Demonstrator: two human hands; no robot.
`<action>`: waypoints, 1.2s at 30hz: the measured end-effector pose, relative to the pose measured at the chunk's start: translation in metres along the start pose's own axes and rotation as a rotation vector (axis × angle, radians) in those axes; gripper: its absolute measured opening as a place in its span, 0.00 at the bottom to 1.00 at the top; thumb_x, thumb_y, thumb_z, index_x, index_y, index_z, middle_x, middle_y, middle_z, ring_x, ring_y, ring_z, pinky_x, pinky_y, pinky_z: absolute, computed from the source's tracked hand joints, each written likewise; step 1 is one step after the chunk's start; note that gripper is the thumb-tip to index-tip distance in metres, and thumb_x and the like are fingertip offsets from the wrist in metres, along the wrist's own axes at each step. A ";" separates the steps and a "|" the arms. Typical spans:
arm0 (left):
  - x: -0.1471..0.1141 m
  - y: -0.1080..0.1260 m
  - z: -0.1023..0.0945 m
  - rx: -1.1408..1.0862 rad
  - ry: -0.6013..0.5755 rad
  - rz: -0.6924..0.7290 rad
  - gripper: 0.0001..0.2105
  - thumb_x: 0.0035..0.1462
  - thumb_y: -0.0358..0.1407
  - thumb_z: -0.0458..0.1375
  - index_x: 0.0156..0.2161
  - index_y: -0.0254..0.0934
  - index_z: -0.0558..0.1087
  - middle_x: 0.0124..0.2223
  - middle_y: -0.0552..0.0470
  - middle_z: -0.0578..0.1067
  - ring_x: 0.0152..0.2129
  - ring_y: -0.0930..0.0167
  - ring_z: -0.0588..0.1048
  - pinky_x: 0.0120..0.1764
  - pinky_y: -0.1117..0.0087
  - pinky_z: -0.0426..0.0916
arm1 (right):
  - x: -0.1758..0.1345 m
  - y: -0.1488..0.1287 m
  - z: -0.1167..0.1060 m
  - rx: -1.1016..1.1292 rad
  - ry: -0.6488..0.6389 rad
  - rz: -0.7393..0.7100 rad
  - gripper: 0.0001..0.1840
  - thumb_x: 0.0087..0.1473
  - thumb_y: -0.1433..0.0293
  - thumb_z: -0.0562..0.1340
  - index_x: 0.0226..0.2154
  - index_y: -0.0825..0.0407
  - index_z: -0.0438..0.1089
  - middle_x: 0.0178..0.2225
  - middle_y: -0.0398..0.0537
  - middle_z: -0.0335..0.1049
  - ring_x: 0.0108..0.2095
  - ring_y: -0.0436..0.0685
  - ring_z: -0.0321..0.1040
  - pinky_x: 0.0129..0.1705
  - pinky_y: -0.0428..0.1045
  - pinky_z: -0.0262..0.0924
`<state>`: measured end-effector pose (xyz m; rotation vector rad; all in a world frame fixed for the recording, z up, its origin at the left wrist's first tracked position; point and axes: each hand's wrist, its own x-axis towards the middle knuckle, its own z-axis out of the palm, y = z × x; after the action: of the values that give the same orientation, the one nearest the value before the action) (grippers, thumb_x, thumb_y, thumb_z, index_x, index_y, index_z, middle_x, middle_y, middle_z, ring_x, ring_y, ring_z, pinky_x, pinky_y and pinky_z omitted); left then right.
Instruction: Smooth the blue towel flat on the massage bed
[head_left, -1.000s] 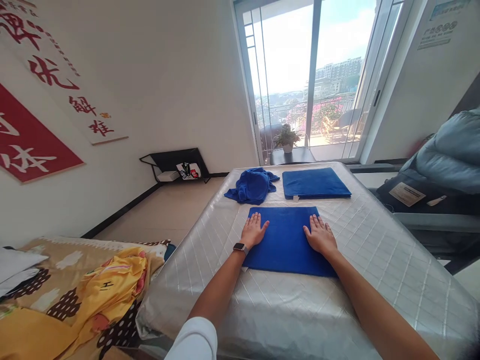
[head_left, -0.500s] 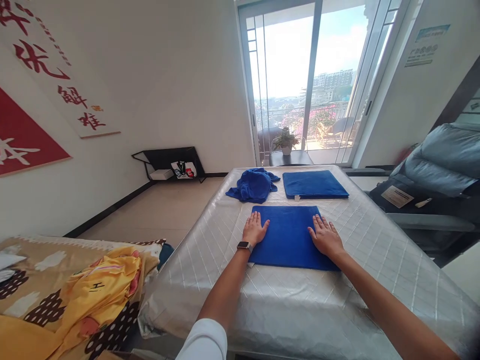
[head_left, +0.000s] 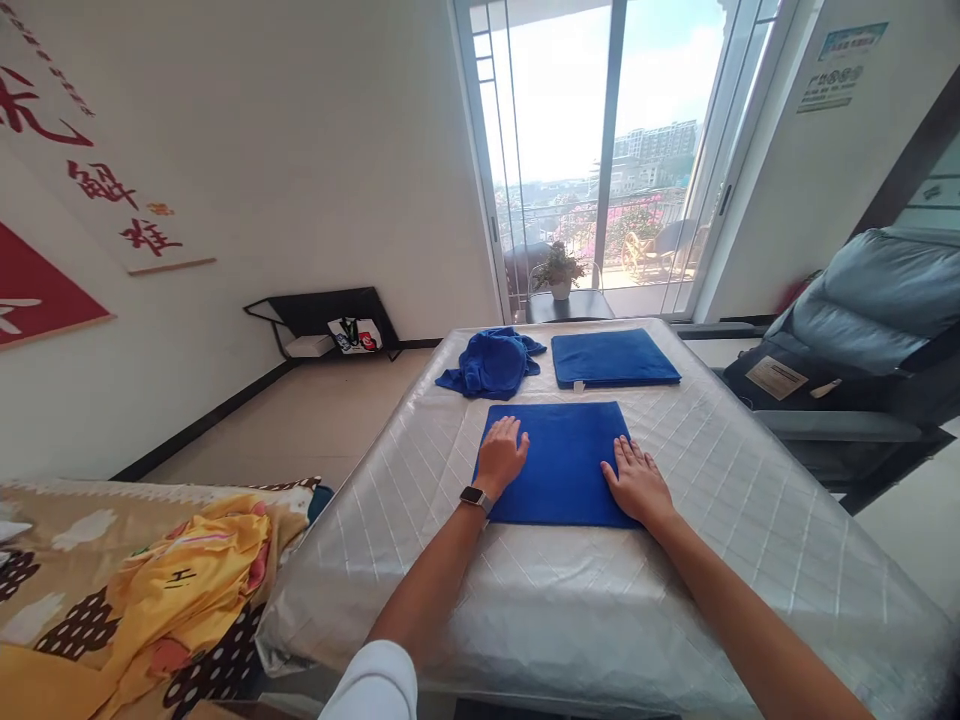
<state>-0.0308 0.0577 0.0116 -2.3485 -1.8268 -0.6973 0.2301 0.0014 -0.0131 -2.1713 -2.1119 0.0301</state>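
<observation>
Blue cloth [head_left: 559,470] lay flat under and between the two sets of fingers, a neat rectangle; folding looked done. Left hand [head_left: 501,457] was over its left edge, fingers close together and slightly bent, thumb apart; couldn't tell if it pressed. Right hand [head_left: 639,484] lay palm down on the right edge, fingers slightly spread. Neither gripped. Beyond the right fingers: folded cloth [head_left: 615,358], apparently finished. Beyond the left fingers: crumpled cloth [head_left: 493,363], unfolded, so likely outstanding. All on the mattress [head_left: 750,510].

white wall [head_left: 337,150], bright glass door [head_left: 551,120], grey armchair [head_left: 870,310]
</observation>
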 end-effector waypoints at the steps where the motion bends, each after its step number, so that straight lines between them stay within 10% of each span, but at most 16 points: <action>1: -0.001 0.016 0.000 -0.040 -0.029 0.082 0.21 0.69 0.41 0.44 0.59 0.34 0.69 0.63 0.44 0.69 0.63 0.64 0.63 0.65 0.59 0.55 | 0.000 0.001 0.001 0.004 0.005 -0.001 0.38 0.66 0.55 0.40 0.70 0.62 0.46 0.71 0.53 0.41 0.71 0.61 0.36 0.70 0.58 0.35; 7: -0.005 0.127 0.032 -0.154 -0.166 0.414 0.27 0.71 0.48 0.39 0.64 0.33 0.64 0.66 0.43 0.65 0.65 0.66 0.60 0.65 0.61 0.54 | 0.000 0.009 0.011 -0.005 0.025 -0.056 0.35 0.64 0.64 0.42 0.70 0.60 0.47 0.71 0.55 0.42 0.71 0.61 0.36 0.69 0.59 0.36; 10: -0.006 0.145 0.046 -0.122 -0.232 0.380 0.31 0.71 0.50 0.34 0.67 0.30 0.58 0.68 0.42 0.60 0.67 0.66 0.55 0.66 0.61 0.51 | -0.001 0.011 0.012 -0.018 0.029 -0.079 0.34 0.63 0.69 0.42 0.69 0.60 0.48 0.71 0.54 0.41 0.71 0.60 0.36 0.69 0.58 0.36; 23: -0.064 -0.028 -0.010 0.091 -0.314 0.019 0.35 0.69 0.55 0.33 0.70 0.34 0.51 0.71 0.44 0.52 0.69 0.64 0.49 0.68 0.59 0.46 | 0.002 0.005 0.007 0.026 0.004 -0.014 0.39 0.65 0.55 0.39 0.70 0.62 0.46 0.71 0.54 0.41 0.71 0.61 0.37 0.69 0.58 0.35; 31: -0.073 -0.033 -0.013 0.057 -0.302 0.000 0.36 0.69 0.55 0.33 0.70 0.30 0.51 0.72 0.42 0.51 0.69 0.63 0.48 0.68 0.59 0.45 | -0.025 -0.006 -0.015 -0.124 0.218 -0.152 0.35 0.67 0.62 0.40 0.68 0.64 0.49 0.71 0.56 0.42 0.71 0.61 0.31 0.70 0.61 0.25; 36: -0.072 -0.033 -0.015 0.087 -0.292 0.019 0.36 0.69 0.55 0.34 0.70 0.31 0.51 0.71 0.43 0.52 0.68 0.63 0.49 0.68 0.59 0.45 | -0.053 -0.001 -0.001 -0.089 0.088 -0.151 0.36 0.67 0.57 0.41 0.69 0.61 0.50 0.71 0.53 0.43 0.71 0.61 0.35 0.70 0.59 0.34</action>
<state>-0.0792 -0.0031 -0.0111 -2.5145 -1.8936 -0.2761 0.2277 -0.0519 -0.0150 -2.0116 -2.2606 -0.1721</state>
